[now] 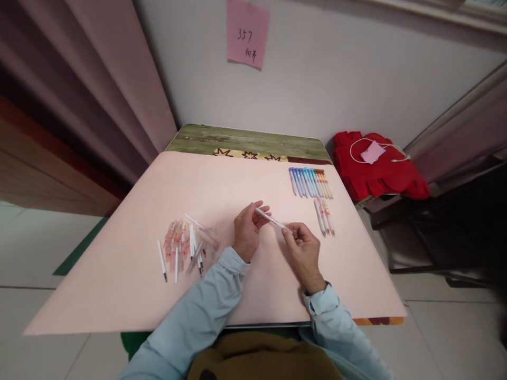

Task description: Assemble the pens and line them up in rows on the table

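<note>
Head: pen (270,218) over sheet (222,184), well inside edges

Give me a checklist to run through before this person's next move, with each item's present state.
1. Right hand grips the pen: ok, thumb and fingers pinch one end.
2. Left hand grips the other end: cannot tell; it is there, but the contact is unclear.
3. White sticks and pink pieces sorted apart: not ok, they lie jumbled together.
4. Upper pen row orderly: ok, side by side.
5. Pen's pinched end properly seated: cannot tell, fingers hide it.
</note>
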### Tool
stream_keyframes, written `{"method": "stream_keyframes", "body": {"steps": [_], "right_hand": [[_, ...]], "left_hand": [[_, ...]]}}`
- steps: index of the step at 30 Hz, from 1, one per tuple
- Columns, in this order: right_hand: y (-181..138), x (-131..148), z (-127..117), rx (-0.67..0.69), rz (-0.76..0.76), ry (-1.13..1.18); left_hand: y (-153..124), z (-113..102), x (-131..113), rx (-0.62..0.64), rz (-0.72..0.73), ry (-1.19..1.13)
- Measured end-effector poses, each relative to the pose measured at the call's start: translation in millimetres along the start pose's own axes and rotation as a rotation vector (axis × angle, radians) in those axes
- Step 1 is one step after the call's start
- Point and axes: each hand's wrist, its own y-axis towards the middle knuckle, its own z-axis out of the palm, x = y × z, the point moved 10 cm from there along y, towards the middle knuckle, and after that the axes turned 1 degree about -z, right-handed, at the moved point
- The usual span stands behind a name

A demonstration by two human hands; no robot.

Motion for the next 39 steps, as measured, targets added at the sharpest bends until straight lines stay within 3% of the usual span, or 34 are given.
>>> {"method": "stream_keyframes", "body": {"steps": [6, 16, 24, 30, 34, 39], "right_hand": [[-0.8, 2.9, -4.1, -0.031, 0.012, -0.012], [-0.9, 3.9, 0.3, 0.013, -0.02, -0.108], [-3.2, 22.6, 6.3, 0.022, -0.23, -0.482], [-4.8, 28.6, 14.7, 0.045, -0.317, -0.563], [2.5, 17.6, -2.2, 0.017, -0.179, -0.531], [15.8, -9.4, -57.8, -0.073, 0.133, -0.719]], "left_hand": [[-7.0, 6.4, -13.7, 0.024, 0.142, 0.103], [-8.5, 10.8, -13.6, 0.046, 0.148, 0.136], [-5.6, 4.2, -18.0, -0.035, 0.194, 0.191], [-4.4, 7.7, -15.8, -0.006, 0.204, 0.268], [-4.9, 9.5, -13.2, 0.024, 0.195, 0.346], [-6.5, 12.1, -9.7, 0.056, 0.196, 0.471]]}}
